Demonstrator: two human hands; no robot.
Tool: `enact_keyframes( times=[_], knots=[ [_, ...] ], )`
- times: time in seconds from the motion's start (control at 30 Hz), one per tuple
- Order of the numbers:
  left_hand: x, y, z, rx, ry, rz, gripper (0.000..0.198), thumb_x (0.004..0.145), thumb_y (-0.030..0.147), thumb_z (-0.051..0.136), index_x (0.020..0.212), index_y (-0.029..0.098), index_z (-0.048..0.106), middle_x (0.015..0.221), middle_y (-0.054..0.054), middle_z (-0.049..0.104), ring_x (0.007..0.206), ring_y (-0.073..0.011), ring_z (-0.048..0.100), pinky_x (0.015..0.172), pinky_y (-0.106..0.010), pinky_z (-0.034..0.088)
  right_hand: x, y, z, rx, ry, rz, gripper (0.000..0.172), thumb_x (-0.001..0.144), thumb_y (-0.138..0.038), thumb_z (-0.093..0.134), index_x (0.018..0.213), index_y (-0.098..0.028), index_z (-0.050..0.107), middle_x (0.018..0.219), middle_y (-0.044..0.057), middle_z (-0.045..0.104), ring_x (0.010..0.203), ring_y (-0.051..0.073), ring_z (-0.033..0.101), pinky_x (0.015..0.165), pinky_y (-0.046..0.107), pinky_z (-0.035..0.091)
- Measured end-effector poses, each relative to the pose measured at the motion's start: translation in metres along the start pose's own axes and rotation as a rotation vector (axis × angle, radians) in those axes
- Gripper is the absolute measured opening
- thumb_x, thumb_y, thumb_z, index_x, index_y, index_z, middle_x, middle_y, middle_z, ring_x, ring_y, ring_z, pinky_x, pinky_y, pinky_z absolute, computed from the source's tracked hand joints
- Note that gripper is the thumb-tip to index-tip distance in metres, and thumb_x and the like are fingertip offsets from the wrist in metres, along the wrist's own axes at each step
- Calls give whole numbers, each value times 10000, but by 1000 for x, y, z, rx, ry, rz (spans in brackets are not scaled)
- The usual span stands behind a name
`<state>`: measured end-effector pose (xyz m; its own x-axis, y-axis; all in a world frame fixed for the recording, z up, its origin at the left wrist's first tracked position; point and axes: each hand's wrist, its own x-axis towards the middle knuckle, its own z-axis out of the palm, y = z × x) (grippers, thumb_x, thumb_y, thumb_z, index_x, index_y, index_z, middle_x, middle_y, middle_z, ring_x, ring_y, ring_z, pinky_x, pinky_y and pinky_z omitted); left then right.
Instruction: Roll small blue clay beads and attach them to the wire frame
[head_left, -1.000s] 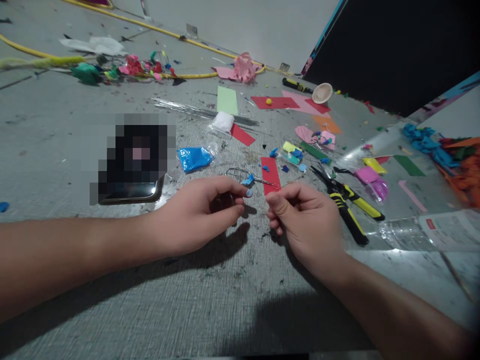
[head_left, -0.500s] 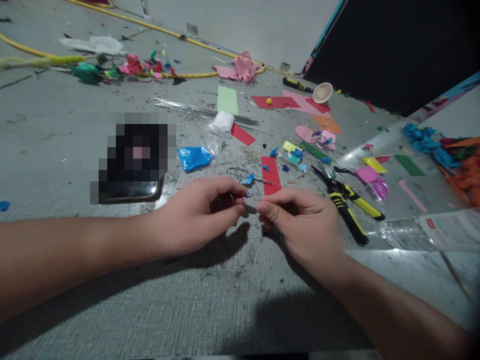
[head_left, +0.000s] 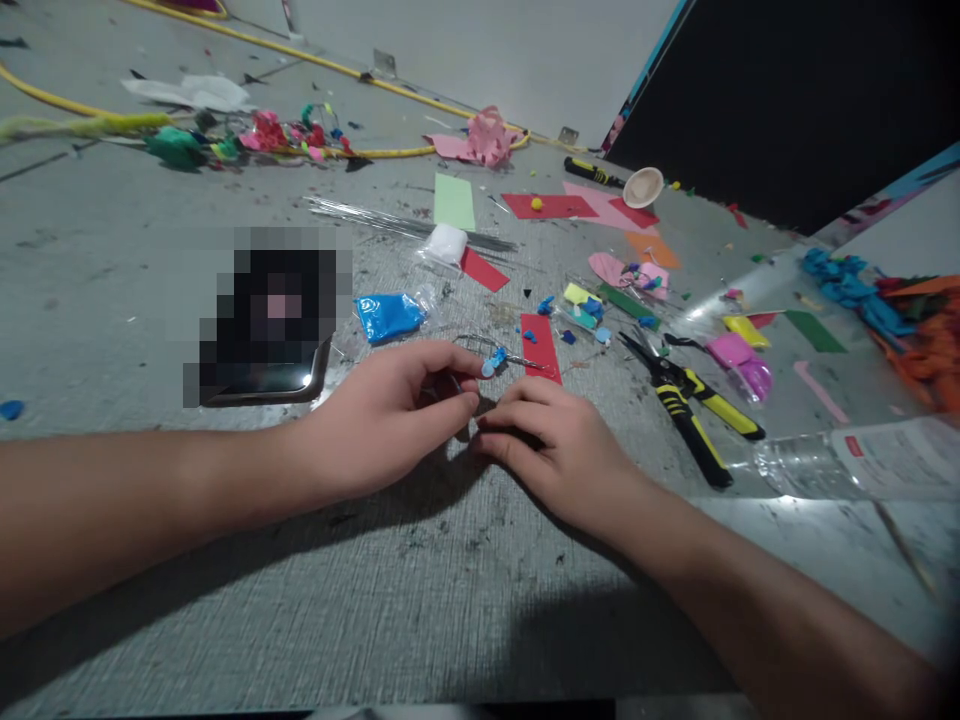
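Observation:
My left hand (head_left: 401, 412) is curled above the grey table, thumb bent under the fingers. A small pale blue piece of clay (head_left: 488, 370) sits at its index fingertip. Just beyond that fingertip, a blue clay lump (head_left: 499, 356) is on a twisted wire (head_left: 519, 360), whose end crosses a red paper strip (head_left: 538, 345). My right hand (head_left: 559, 440) is close beside the left, its thumb and fingertips drawn together near the left thumb. Whatever may be between the right fingertips is hidden.
A blue clay packet (head_left: 390, 317) and a phone (head_left: 262, 385), mostly pixelated, lie left. Yellow-black pliers (head_left: 686, 410) and a clear bottle (head_left: 847, 460) lie right. Farther back are a white clay packet (head_left: 446, 244), wires (head_left: 360, 215) and paper pieces (head_left: 454, 202).
My right hand has moved left and slightly down, its fingertips now next to the left thumb. My left index fingertip, with the pale blue clay, has shifted slightly up and left.

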<state>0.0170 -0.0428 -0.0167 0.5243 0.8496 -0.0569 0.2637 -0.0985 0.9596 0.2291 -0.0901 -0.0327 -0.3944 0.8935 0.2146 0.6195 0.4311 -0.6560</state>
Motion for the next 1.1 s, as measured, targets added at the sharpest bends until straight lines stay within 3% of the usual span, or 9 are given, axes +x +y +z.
enact_keyframes(
  times=[0.2, 0.4, 0.5, 0.63, 0.83, 0.93, 1.03, 1.1],
  knots=[
    [0, 0, 1, -27, -9, -9, 193, 914, 317, 658, 1038, 175, 701, 769, -10, 674, 664, -160, 602, 584, -280, 502, 3, 4, 1, -22, 69, 102, 87, 970, -172, 783, 890, -192, 755, 892, 22, 698, 881, 189, 665, 806, 332, 505],
    [-1, 2, 0, -31, -9, -10, 204, 908, 307, 669, 1054, 168, 706, 890, -47, 735, 830, -199, 690, 703, -301, 568, 0, -8, 0, 37, -21, 142, 245, 826, -219, 944, 992, -202, 764, 1011, 33, 669, 967, 209, 646, 885, 364, 523],
    [-1, 3, 0, -9, -12, -21, 210, 919, 316, 664, 1062, 169, 706, 880, -47, 732, 816, -197, 683, 692, -301, 567, 0, -7, 0, -5, -45, 128, 257, 828, -263, 952, 993, -213, 761, 1016, 33, 677, 986, 220, 635, 900, 373, 511],
    [0, 2, 0, -3, -29, -14, 179, 922, 295, 652, 1034, 162, 695, 781, -19, 671, 664, -155, 600, 562, -265, 495, 4, 3, -1, -82, 66, 170, 103, 931, -198, 836, 904, -203, 737, 934, 31, 702, 929, 209, 639, 849, 345, 484],
    [-1, 3, 1, -11, -22, -32, 207, 922, 295, 645, 1072, 160, 692, 759, -16, 654, 639, -153, 574, 537, -262, 473, 7, 4, -7, -78, 286, 167, 182, 1019, -235, 678, 844, -205, 718, 769, 14, 682, 745, 177, 603, 699, 311, 433],
    [-1, 3, -1, 8, -23, -27, 210, 924, 303, 647, 1067, 158, 698, 760, -19, 655, 671, -164, 598, 575, -273, 503, 2, -7, -9, -139, 248, 143, 244, 1004, -229, 649, 761, -210, 641, 704, 0, 618, 692, 164, 553, 653, 308, 391],
    [-1, 2, -2, 48, -13, -5, 214, 921, 312, 648, 1062, 160, 702, 808, -38, 685, 726, -181, 628, 625, -291, 536, -5, -17, -8, -185, 73, 192, 357, 982, -284, 665, 661, -214, 525, 650, -9, 556, 631, 150, 500, 604, 316, 333],
    [-1, 1, -1, 68, -6, 9, 216, 922, 315, 641, 1061, 162, 704, 851, -52, 705, 758, -189, 644, 650, -300, 549, -9, -21, -5, -185, -5, 211, 276, 949, -311, 706, 729, -207, 575, 731, 13, 611, 686, 170, 546, 636, 323, 374]
  ],
)
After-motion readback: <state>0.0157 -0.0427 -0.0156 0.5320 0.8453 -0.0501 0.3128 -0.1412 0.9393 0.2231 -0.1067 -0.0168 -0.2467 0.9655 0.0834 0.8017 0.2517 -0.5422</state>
